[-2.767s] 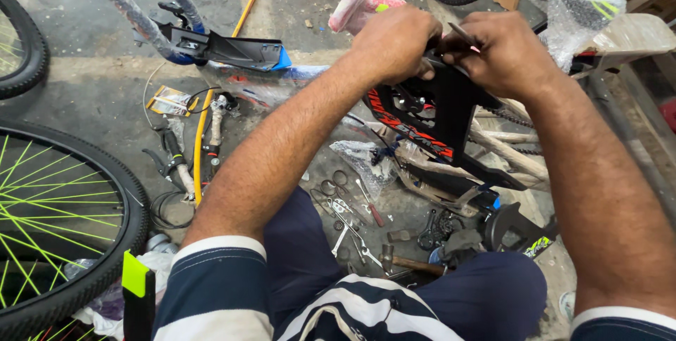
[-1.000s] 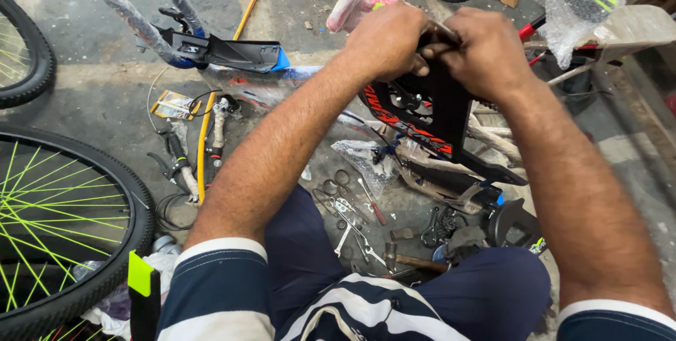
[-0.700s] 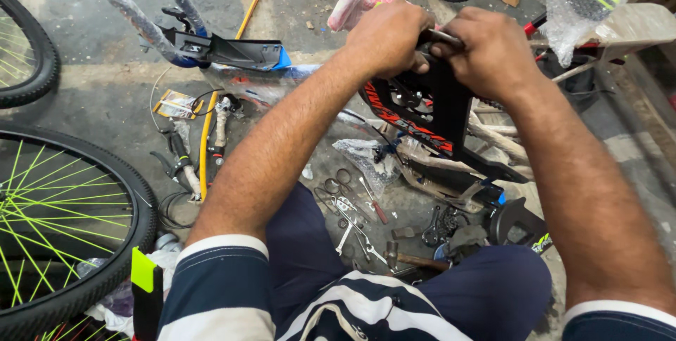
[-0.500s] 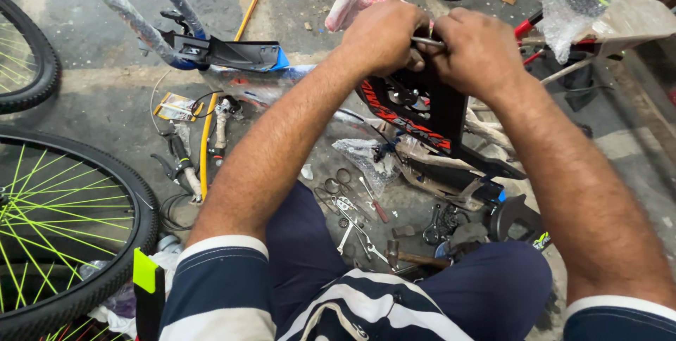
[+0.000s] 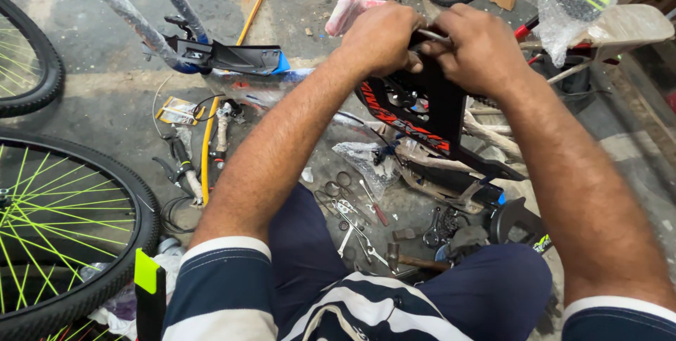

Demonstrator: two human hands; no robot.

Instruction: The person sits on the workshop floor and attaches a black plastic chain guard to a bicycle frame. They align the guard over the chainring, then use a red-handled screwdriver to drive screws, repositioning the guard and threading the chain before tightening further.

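The black bicycle frame with red lettering (image 5: 422,112) stands propped over the person's lap, and both hands have crept a little higher along its top edge over the last moments while the frame itself has barely moved. The left hand (image 5: 380,35) is closed over that edge; the right hand (image 5: 479,49) is clenched beside it around a thin metal rod (image 5: 431,35), possibly a tool, though knuckles hide its tip. Below the frame lie scattered wrenches (image 5: 359,232); left of it, a green-spoked wheel (image 5: 63,228).
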